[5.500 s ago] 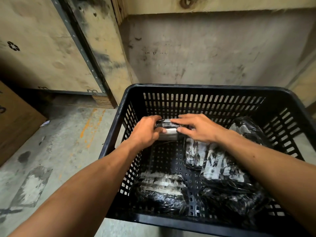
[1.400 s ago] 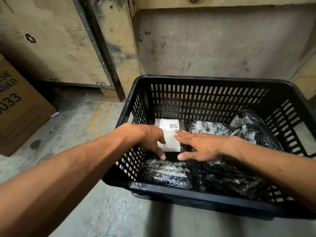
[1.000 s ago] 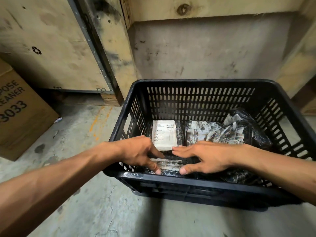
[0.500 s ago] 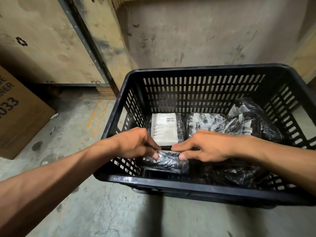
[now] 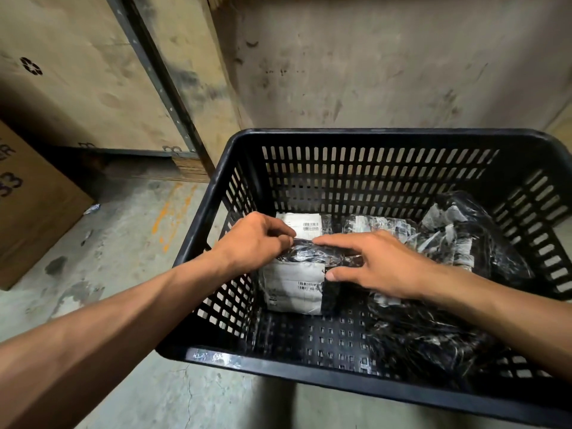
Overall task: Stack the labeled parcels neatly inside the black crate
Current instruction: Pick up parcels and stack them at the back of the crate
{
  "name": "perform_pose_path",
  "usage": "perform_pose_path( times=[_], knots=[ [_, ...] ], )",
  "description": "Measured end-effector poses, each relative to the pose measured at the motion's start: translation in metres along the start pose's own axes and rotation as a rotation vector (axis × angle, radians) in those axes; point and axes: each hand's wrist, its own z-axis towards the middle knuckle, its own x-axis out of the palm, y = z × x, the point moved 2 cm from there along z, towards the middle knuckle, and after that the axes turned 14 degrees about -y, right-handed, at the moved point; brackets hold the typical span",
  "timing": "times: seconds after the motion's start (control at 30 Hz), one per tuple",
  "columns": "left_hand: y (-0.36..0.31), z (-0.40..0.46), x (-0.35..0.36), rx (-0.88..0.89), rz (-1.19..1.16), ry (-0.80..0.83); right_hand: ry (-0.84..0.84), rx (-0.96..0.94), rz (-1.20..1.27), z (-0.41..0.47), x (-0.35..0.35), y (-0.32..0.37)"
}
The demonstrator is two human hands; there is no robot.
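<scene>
The black slotted crate (image 5: 380,140) stands on the floor in front of me. Both hands hold one black-wrapped parcel with a white label (image 5: 294,286), tilted up on its edge above the crate's left floor. My left hand (image 5: 257,239) pinches its top left edge. My right hand (image 5: 374,261) grips its top right, thumb on the near face. Behind it a parcel with a white barcode label (image 5: 305,224) lies flat at the back left. Another wrapped parcel (image 5: 380,226) lies beside that one. Several crumpled black parcels (image 5: 458,243) fill the right side.
A cardboard box (image 5: 34,205) with printed letters sits at the far left on the concrete floor (image 5: 130,243). Plywood panels (image 5: 77,72) and a metal strip rise behind it. A stained wall (image 5: 387,63) stands right behind the crate. The crate's near-left floor (image 5: 309,339) shows bare.
Both hands closed on the front-left parcel, lifted it off the crate floor and turned it so its white label faces me. It now sits nearer the flat back-left parcel.
</scene>
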Motion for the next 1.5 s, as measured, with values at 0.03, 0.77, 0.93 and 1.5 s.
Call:
perform_pose_path(
  times=[0.03,0.77,0.93,1.5],
  knots=[
    [-0.002,-0.002,0.0,-0.004,0.008,0.03,-0.023,0.023,0.037,0.0,0.0,-0.002],
    [-0.053,-0.022,-0.028,0.371,-0.339,-0.162,-0.685,0.117,0.644,-0.004,-0.11,0.034],
    [-0.07,-0.016,-0.031,0.382,-0.571,-0.24,-0.744,0.017,0.652,-0.004,-0.114,0.036],
    [-0.054,-0.022,-0.02,0.189,-0.404,0.022,-0.45,0.077,0.322,-0.015,-0.046,0.027]
  ],
)
